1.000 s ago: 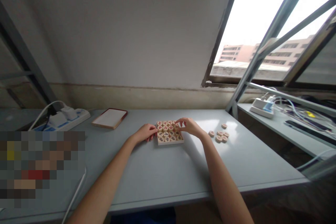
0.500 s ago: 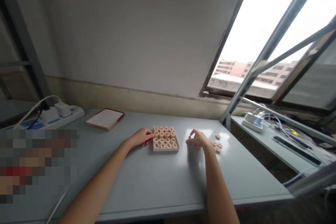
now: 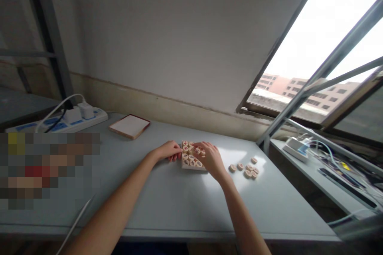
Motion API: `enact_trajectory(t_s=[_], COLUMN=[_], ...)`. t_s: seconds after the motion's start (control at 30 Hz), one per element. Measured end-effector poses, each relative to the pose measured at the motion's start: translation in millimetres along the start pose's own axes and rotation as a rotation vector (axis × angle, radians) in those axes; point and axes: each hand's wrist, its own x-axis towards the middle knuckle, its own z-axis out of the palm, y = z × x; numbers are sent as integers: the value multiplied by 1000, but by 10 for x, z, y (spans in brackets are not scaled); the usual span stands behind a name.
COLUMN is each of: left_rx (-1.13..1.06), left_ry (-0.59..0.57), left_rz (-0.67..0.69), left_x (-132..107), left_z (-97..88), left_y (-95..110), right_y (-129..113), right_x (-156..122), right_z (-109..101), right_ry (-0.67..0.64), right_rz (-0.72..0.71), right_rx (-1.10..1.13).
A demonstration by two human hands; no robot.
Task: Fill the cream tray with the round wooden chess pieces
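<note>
**Pale wooden discs point(image 3: 185, 156) are filling a shallow box point(image 3: 194, 168) between two bare hands**

The box is sitting near the middle of a grey-blue desk point(image 3: 179, 207), and the discs inside are lying in rows, the far ones showing red characters and the near ones showing dark characters. The left hand point(image 3: 167, 150) is resting at the box's left side, its thumb and fingers gathering close together and touching the edge; whether they are pinching the wall, I cannot tell.

The right hand point(image 3: 211, 157) is reaching over the box from the right, its curved fingers covering part of the rows. A disc is showing beside its fingertips, but I cannot tell whether the grip is closing on it or standing apart from it.

More loose discs point(image 3: 247, 173) are lying on the desk to the right, some touching in a cluster and others sitting just apart. A shallow lid-like tray point(image 3: 129, 126) with a white surface and a reddish-brown rim is lying at the back left, near a white power strip point(image 3: 99, 116). At the far right, a window point(image 3: 317, 28) is letting in bright light.
</note>
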Motion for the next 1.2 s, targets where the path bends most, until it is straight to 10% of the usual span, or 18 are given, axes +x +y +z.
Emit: enact_trajectory(t_s=[0.17, 0.53, 0.8, 1.2], left_rx=[85, 255, 232, 510], left_ry=[13, 31, 61, 121], left_rz=[-15, -9, -40, -47], left_x=[-17, -65, -73, -81], left_z=[-19, 5, 34, 22], left_y=[19, 88, 110, 211], right_y=[-184, 871, 1201, 865], right_x=[-18, -803, -912, -703], right_z=[71, -128, -113, -16], right_ry=[-32, 28, -50, 178], right_rz=[-161, 286, 175, 147], right_rx=[-39, -479, -366, -94])
